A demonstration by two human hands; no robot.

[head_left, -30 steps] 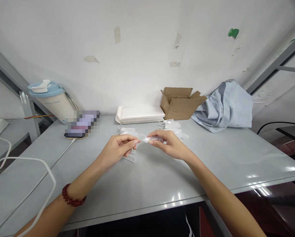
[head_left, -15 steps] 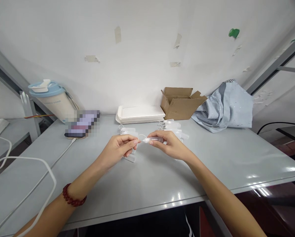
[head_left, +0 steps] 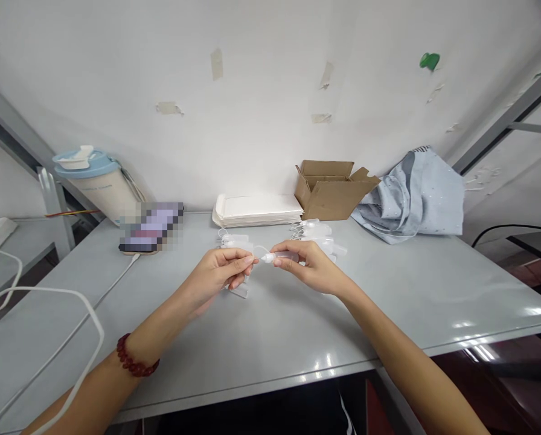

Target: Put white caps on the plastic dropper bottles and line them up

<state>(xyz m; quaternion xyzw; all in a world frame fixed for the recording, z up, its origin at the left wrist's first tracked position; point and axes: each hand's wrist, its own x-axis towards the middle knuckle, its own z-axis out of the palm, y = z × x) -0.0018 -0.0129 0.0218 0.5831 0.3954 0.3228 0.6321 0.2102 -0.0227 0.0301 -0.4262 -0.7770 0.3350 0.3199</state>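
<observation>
A small translucent squeeze bottle (head_left: 286, 257) with a white tapered nozzle lies sideways in the fingers of my right hand (head_left: 313, 263), its nozzle facing left. From its neck a thin clear loop arches upward. My left hand (head_left: 225, 272) is pinched closed just off the nozzle tip; a fine pin-like piece seems to sit between its fingertips, too small to make out. Behind my left hand lies a group of similar small bottles (head_left: 235, 239), partly hidden by the fingers. Another pile of them (head_left: 316, 229) rests beyond my right hand.
At the back stand a stack of white envelopes (head_left: 259, 208) and an open cardboard box (head_left: 331, 193). Right of these lies a pale blue cloth bag (head_left: 419, 199). On the left are a phone (head_left: 153, 226) on a white cable (head_left: 102, 296) and a lidded cup (head_left: 101, 187).
Both hands stay almost in place. The left fingertips have shifted very slightly toward the nozzle, and the gap between them looks a little smaller.
</observation>
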